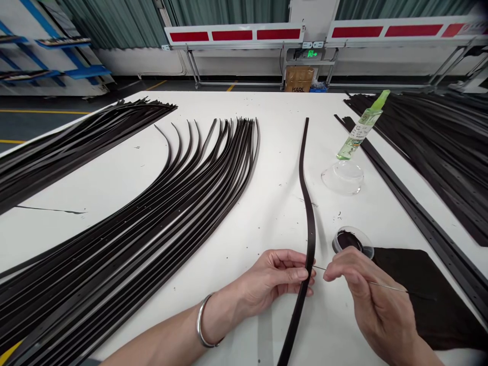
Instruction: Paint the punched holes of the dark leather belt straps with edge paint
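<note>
My left hand [284, 277] pinches a long black strip [309, 218] between thumb and fingers. The strip curves away over the white table, and its near end runs out of the bottom of the view. From the right, my right hand [375, 300] grips a thin metal needle-like tool [387, 287]. Its fine tip touches or nearly touches the strip's right edge, just beside my left fingertips. A clear round dish [369, 249] with dark paste or liquid sits just beyond my right hand, partly covered by it. Under that hand lies a black cloth [438, 300].
Many black strips [152, 218] fan out on the left, with another bundle [87, 137] behind them. More strips [438, 142] lie at the right. A green-capped bottle [358, 134] and an upturned clear dish [345, 177] stand on the white table [274, 168].
</note>
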The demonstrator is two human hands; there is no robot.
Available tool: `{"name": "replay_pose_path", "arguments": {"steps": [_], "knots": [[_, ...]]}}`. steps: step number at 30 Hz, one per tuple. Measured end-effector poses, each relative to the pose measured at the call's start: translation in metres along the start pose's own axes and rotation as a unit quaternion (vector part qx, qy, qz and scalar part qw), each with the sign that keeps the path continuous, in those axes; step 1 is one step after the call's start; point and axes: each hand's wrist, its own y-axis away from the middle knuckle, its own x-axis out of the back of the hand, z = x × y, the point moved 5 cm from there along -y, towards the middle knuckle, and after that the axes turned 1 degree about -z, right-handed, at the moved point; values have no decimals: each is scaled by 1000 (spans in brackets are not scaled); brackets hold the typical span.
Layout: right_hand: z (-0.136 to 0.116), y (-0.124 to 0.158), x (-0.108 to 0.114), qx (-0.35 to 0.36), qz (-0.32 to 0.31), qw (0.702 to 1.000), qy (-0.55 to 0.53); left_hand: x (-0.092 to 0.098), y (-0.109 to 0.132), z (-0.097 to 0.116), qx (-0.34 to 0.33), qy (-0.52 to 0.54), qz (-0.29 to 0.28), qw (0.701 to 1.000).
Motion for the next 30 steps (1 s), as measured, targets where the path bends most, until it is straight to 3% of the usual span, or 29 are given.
{"name": "replay_pose_path", "arguments": {"steps": [14,30], "knots": [[-6,-1,-2,30,-1,999,23,2,-3,-3,-15,11,-5,1000],[-2,1,-2,0,-4,999,35,3,-2,-2,-7,19,18,1000]]}}
